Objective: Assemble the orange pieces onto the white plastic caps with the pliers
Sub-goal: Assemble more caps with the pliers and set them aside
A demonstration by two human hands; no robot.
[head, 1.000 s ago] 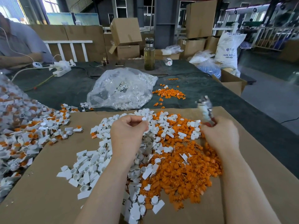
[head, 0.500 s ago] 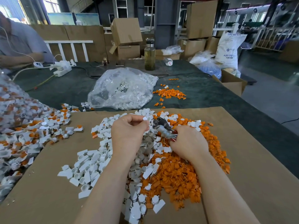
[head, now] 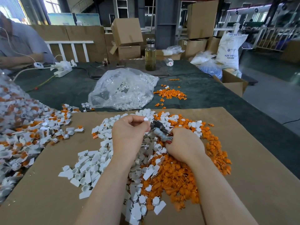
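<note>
My left hand [head: 128,135] pinches a white plastic cap [head: 146,119] between thumb and fingers above the pile. My right hand [head: 185,145] grips the pliers [head: 159,130], whose metal jaws point up and left and touch the cap by my left fingertips. Below both hands a heap of loose white caps [head: 90,166] spreads left on the brown cardboard sheet [head: 251,184]. A heap of orange pieces [head: 180,179] lies under and right of my right wrist.
Assembled white-and-orange caps [head: 24,135] pile up at the left. A clear bag of white caps [head: 123,90] and scattered orange pieces [head: 170,95] lie on the dark table behind. A bottle [head: 150,54], power strips, cardboard boxes and another person stand farther back.
My right hand swung the pliers from raised at the right down and left until the jaws met the cap in my left hand. My left hand barely moved.
</note>
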